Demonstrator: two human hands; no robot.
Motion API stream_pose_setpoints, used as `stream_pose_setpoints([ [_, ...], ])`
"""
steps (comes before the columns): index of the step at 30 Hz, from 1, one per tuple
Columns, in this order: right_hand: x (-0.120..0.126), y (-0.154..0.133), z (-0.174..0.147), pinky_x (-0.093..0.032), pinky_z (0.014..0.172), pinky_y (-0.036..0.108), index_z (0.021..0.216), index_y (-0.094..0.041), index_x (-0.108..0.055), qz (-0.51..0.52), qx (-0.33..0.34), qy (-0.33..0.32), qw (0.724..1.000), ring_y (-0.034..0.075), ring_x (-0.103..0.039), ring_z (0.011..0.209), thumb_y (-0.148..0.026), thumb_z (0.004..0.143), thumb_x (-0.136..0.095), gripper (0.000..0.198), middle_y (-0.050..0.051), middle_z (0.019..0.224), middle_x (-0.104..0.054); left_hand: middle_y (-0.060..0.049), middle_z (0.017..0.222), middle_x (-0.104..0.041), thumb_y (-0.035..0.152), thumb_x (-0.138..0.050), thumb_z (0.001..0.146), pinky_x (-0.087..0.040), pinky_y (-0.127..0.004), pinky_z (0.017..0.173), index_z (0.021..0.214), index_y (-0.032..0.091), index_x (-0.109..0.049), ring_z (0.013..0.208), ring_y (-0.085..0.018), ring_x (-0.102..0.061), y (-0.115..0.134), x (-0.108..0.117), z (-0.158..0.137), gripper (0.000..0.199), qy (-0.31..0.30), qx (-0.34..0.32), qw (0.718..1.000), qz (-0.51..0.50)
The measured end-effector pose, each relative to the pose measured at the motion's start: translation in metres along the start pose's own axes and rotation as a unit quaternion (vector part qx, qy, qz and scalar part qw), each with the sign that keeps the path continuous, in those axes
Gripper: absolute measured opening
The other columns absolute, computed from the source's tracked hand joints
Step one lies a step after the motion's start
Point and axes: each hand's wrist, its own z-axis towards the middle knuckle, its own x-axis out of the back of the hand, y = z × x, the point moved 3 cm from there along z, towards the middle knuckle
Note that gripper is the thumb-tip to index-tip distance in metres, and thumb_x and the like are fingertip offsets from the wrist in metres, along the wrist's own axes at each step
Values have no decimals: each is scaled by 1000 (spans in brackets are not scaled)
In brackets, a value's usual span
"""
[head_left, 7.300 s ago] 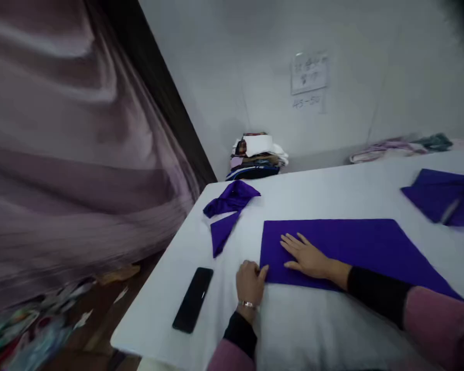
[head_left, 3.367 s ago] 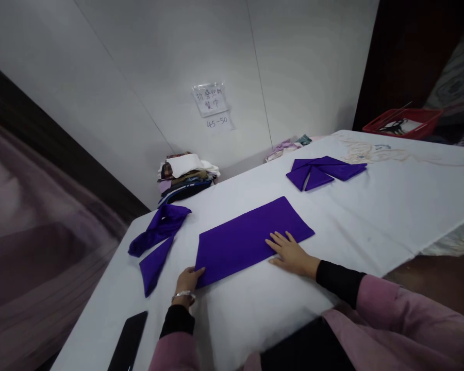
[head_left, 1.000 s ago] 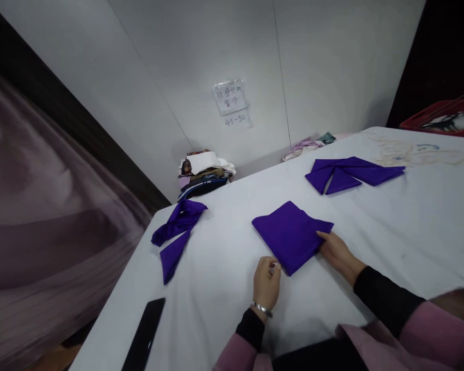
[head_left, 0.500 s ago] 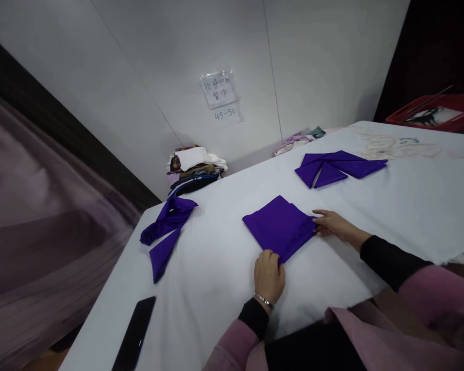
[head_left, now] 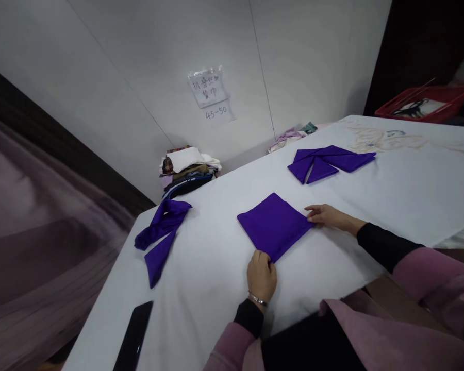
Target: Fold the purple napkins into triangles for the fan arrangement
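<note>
A purple cloth napkin (head_left: 275,225), folded into a flat square, lies cornerwise on the white table in front of me. My left hand (head_left: 262,275), with a bracelet at the wrist, has its fingers closed on the napkin's near corner. At the right corner, my right hand (head_left: 325,216) pinches the cloth between thumb and fingers, its index finger stretched out above. Farther back on the right lies another purple napkin (head_left: 328,162), folded into pointed flaps. A third purple napkin (head_left: 162,237), loosely folded with a looped top, rests near the table's left edge.
A black phone-like slab (head_left: 133,335) lies at the table's near left. Stacked folded cloths (head_left: 189,172) stand by the wall, with more crumpled cloths (head_left: 292,138) to their right. A red basket (head_left: 454,100) is at the far right. A handwritten sign (head_left: 209,87) hangs on the wall.
The napkin's upper right edge, stepped and curved before, now runs straight, and the square looks flatter. Both hands keep to the same corners. The whole view has shifted slightly.
</note>
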Motion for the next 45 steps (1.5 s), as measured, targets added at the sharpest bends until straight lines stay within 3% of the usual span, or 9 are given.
stream_pose_setpoints([
  [7,-6,-4,-13,-44,43,24,106,-11,-65,-19,-12,-15,1000,14,-57,48,-14,54,-77,53,2,61,-66,-3,84,-52,4,-52,73,-41,-30,70,76,21,-50,79,-18,-52,-2,-3,2,18,3,7,1000,3],
  [12,-17,-15,1,-41,44,23,102,-14,-66,-34,33,9,999,12,-54,48,-13,56,-73,46,-3,57,-62,-4,87,-52,3,-52,73,-42,-30,74,79,21,-51,83,-19,-52,-2,-1,2,19,21,-11,999,25],
  [17,-13,-5,11,-37,43,23,100,-12,-66,-144,21,21,989,10,-49,43,-13,60,-69,40,-4,53,-60,-4,85,-53,3,-51,76,-42,-30,71,79,20,-51,81,-18,-51,-2,-3,-2,17,12,-40,998,47],
  [24,-9,4,7,-43,60,24,113,-15,-62,-332,36,40,942,14,-59,66,-17,70,-60,43,2,79,-67,-2,83,-53,4,-53,76,-41,-27,68,77,20,-53,77,-16,-52,-2,-4,-2,16,5,-27,998,53],
  [34,-22,-6,-16,-42,71,29,125,-10,-55,-503,101,68,856,22,-62,84,-20,80,-49,46,10,94,-68,-2,89,-54,6,-51,78,-43,-28,73,81,20,-55,83,-17,-52,-6,-3,-5,15,-15,-9,999,39],
  [39,-44,8,-38,-41,67,28,129,-13,-50,-462,96,19,882,20,-62,78,-20,78,-48,52,7,87,-68,-2,91,-56,4,-50,79,-43,-26,71,83,20,-55,83,-16,-54,-39,10,2,18,-21,32,997,64],
  [45,-98,28,-85,-41,64,29,137,-17,-42,-433,92,-44,896,18,-60,70,-19,76,-46,62,2,77,-66,0,92,-58,8,-49,82,-42,-24,70,86,21,-56,82,-13,-56,-83,36,3,15,-15,113,992,54],
])
